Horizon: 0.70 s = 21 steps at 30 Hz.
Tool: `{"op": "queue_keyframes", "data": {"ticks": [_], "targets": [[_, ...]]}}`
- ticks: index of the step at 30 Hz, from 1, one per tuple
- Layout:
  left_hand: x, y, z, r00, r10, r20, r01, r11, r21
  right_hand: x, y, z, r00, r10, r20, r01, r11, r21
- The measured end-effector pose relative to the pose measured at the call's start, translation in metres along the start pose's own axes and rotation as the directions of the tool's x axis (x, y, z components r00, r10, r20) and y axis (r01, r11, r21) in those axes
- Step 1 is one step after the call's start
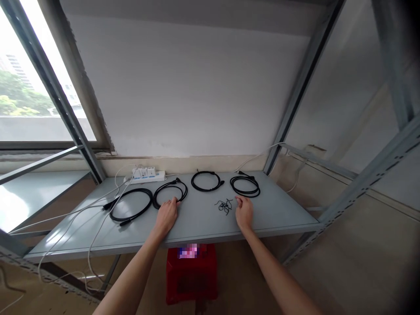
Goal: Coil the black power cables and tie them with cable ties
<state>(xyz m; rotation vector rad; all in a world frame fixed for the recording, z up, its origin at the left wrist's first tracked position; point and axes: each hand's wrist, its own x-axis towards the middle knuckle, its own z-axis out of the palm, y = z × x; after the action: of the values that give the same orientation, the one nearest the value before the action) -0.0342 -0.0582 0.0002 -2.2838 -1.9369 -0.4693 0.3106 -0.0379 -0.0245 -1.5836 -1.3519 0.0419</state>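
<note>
My left hand (167, 216) is at the near edge of a coiled black cable (187, 190), its fingers curled over the loops. My right hand (244, 212) is just right of a small tangle of thin black ties (225, 206), apart from it. Its thumb and forefinger are pinched together, and anything between them is too small to make out. Behind that hand lies another coiled black cable (259, 191). A third coil (206, 190) rests at the back middle of the shelf. Farther left is a larger, looser black cable coil (131, 218) with its plug ends sticking out.
The grey metal shelf (200, 223) has upright posts (295, 96) at its corners. A white power strip (149, 177) with adapters stands at the back left, and white cords (98, 227) trail over the front edge. Below is a red plastic stool (192, 280).
</note>
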Motion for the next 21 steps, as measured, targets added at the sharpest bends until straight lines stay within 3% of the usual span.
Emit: {"op": "queue_keyframes", "data": {"ticks": [4,13,21], "targets": [[0.001,-0.001,0.002,1.000,0.013,0.013,-0.013,1.000,-0.015,0.000,0.005,0.003,0.998,-0.024,0.050,0.024,1.000,0.011],[0.003,0.002,0.000,0.999,-0.012,0.047,0.009,0.998,0.067,0.004,0.008,0.012,0.989,0.016,0.148,0.020,0.971,-0.237],[0.002,0.002,0.000,0.998,-0.007,0.054,0.002,0.997,0.082,0.006,0.009,0.012,0.986,0.060,0.153,-0.037,0.988,-0.151]]}}
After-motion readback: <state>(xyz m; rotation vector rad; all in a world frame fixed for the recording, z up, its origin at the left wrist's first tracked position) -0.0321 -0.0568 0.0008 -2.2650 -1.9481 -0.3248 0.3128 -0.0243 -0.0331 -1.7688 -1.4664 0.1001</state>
